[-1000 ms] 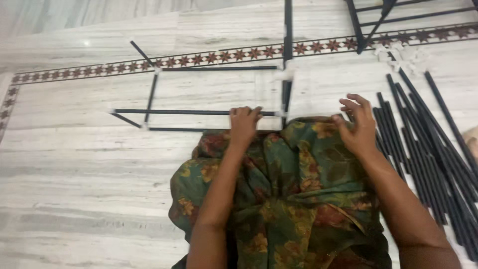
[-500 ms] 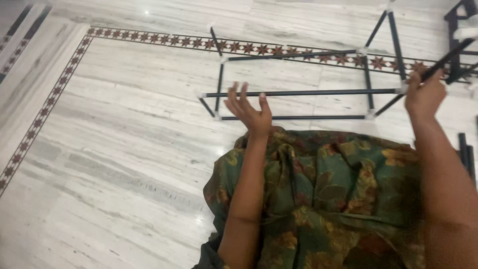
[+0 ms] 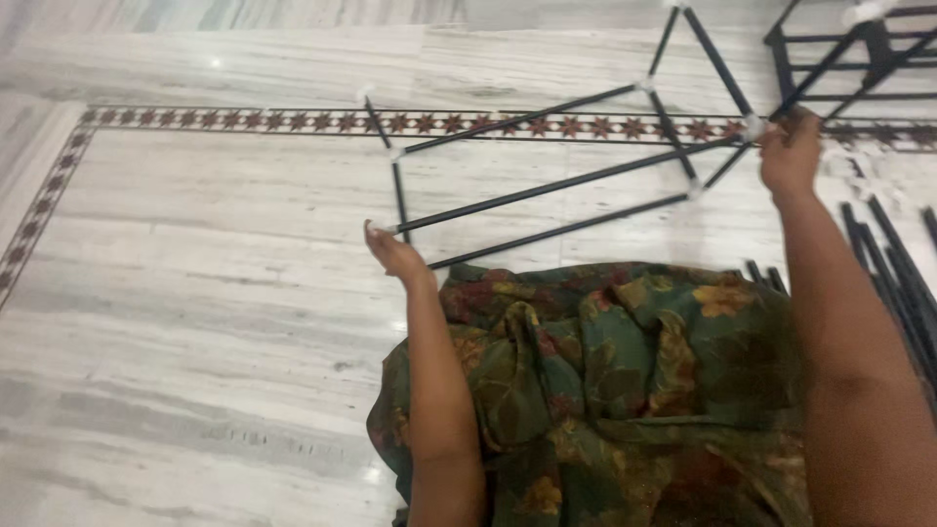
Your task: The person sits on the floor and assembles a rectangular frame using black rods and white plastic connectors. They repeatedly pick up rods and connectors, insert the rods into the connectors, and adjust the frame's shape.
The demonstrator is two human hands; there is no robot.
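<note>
Grey-veined marble floor point(image 3: 176, 322) fills the view, crossed farther back by a patterned border strip point(image 3: 224, 121) of dark star shapes. Nearest the camera lies green floral cloth point(image 3: 625, 390) over the person's lap. Beyond it, the left hand point(image 3: 392, 252) reaches to the near left corner of the black rod frame point(image 3: 556, 185), fingers curled at a white corner connector point(image 3: 388, 229); whether they pinch it cannot be told. The right hand point(image 3: 791, 156) is closed around a rod at the frame's right end, beside another white connector point(image 3: 753, 125). That frame stands tilted on the floor ahead. Loose black rods point(image 3: 893, 273) lie right. A second black frame point(image 3: 839, 49) sits at far right.
</note>
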